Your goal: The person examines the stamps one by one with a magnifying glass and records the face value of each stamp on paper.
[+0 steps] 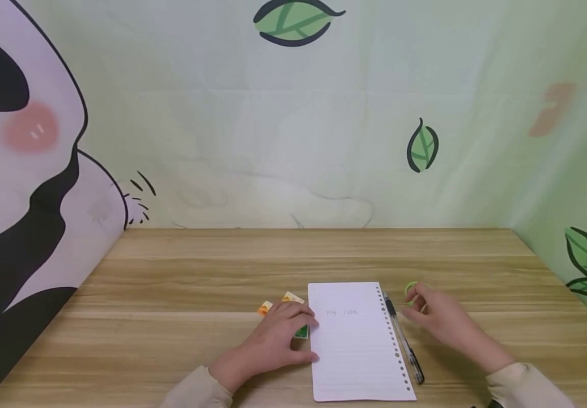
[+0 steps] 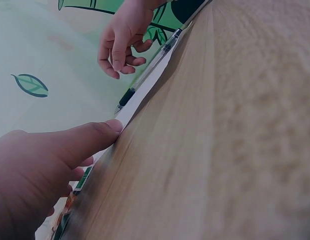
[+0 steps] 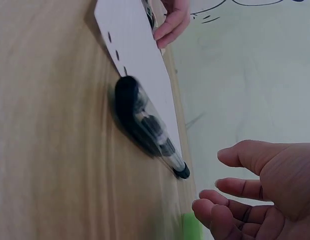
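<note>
A white loose-leaf sheet [image 1: 352, 351] with punched holes down its right side lies on the table, with a little handwriting near its top. My left hand [image 1: 278, 337] rests at the sheet's left edge, its thumb and fingers touching it. Partly beneath this hand lie small colorful cards [image 1: 293, 297], mostly hidden. Along the holes lies a black-and-clear pen [image 1: 404, 339]. To the right of the pen, my right hand [image 1: 441, 317] has loosely bent fingers with nothing between them. Just behind its fingertips shows a bright green curved thing [image 1: 409, 285], mostly hidden; in the right wrist view its green side [image 3: 192, 227] shows below the fingers.
The wooden table [image 1: 196, 272] reaches back to a cloth backdrop [image 1: 222, 113] printed with a panda and leaves. The backdrop also runs along the left and right sides of the table.
</note>
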Tool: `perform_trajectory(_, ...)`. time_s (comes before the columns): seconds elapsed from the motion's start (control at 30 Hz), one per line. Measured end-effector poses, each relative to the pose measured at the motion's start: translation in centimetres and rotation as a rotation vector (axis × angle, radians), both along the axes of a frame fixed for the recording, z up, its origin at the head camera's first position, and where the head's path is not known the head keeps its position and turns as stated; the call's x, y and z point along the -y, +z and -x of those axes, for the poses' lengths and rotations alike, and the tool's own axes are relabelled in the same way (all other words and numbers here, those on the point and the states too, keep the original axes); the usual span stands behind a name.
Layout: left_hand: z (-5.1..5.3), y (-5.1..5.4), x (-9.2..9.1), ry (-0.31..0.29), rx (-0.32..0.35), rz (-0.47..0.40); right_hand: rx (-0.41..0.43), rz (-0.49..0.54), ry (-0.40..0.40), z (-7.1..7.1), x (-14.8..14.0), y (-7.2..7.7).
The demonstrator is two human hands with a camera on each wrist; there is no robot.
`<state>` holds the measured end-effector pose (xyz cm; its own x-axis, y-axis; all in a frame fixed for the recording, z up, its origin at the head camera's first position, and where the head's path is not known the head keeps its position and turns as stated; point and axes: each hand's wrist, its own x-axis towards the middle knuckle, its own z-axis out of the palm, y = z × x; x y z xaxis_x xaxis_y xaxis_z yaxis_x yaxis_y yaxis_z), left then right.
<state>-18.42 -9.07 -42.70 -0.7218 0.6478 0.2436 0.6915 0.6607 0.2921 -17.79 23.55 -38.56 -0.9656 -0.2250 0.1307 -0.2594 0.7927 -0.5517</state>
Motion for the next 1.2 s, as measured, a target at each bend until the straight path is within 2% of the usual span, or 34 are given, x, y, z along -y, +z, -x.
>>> perform_trajectory(0.23,0.0,-0.1,0.0,-0.004,-0.004,-0.004,0.017,0.015,0.026,0.2,0.8,-0.5)
perform_trajectory(0.37,0.0,-0.1,0.0,-0.009,-0.008,-0.009,0.054,0.051,0.036,0.2,1.3,-0.9)
perform_trajectory(0.57,0.0,-0.1,0.0,-0.013,-0.008,-0.013,0.085,0.05,0.019,0.1,1.8,-1.2)
perform_trajectory(0.77,0.0,-0.1,0.0,-0.011,-0.001,-0.011,0.078,0.004,0.023,0.3,2.3,-1.4)
perform_trajectory(1.0,0.0,-0.1,0.1,-0.016,-0.002,-0.013,0.081,-0.045,-0.016,0.3,2.9,-1.6)
perform_trajectory(1.2,0.0,-0.1,0.1,-0.018,-0.003,-0.019,0.036,-0.129,-0.041,0.4,3.1,-1.8)
